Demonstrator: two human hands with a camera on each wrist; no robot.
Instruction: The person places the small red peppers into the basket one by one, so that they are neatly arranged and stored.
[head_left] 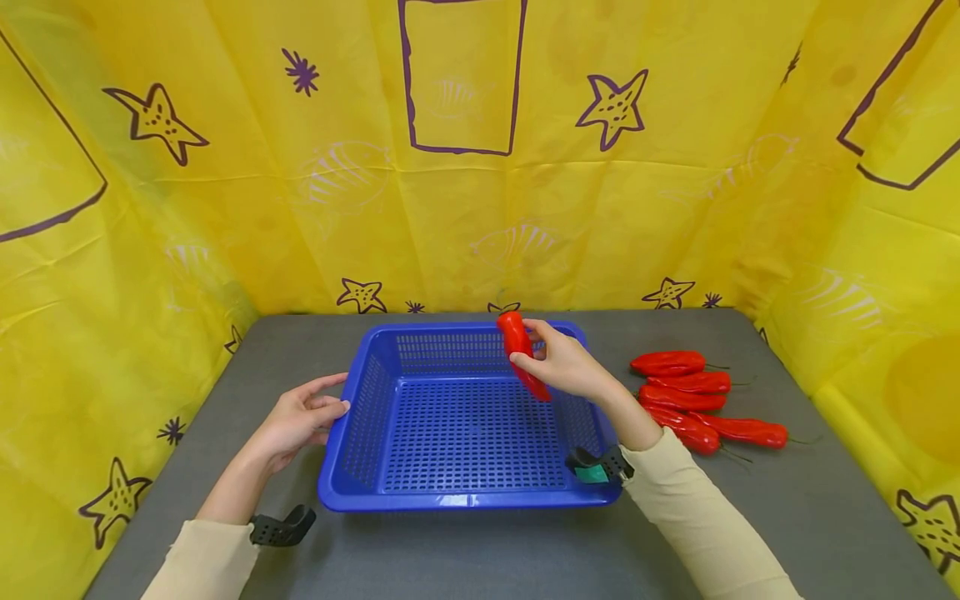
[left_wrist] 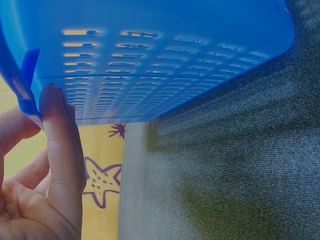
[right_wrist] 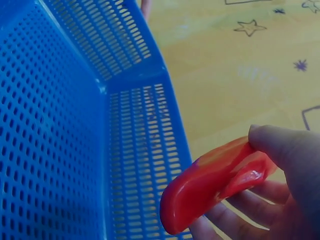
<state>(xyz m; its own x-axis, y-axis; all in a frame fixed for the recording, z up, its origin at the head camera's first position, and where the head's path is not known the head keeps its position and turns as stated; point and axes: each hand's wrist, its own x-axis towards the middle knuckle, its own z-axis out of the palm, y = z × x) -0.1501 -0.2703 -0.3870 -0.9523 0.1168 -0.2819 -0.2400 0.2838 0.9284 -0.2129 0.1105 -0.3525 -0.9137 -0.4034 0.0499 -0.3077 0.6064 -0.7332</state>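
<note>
A blue plastic basket [head_left: 472,501] with slotted walls and a perforated bottom stands on the dark table. At its left side, my left hand [head_left: 300,421] pinches the rim between thumb and fingers; the left wrist view shows this hold on the basket's edge [left_wrist: 31,92]. Over the back right part of the basket, my right hand [head_left: 566,362] holds a red pepper [head_left: 516,335] between thumb and fingers. The pepper [right_wrist: 200,187] is long, shiny and tilted, and the right wrist view shows it near the basket's wall. Nothing lies on the basket's bottom.
Several red peppers [head_left: 678,398] with thin green stems lie in a group on the table [head_left: 465,558] to the right of the basket. A yellow cloth [head_left: 480,225] with starfish and fish drawings hangs behind the table and along both sides.
</note>
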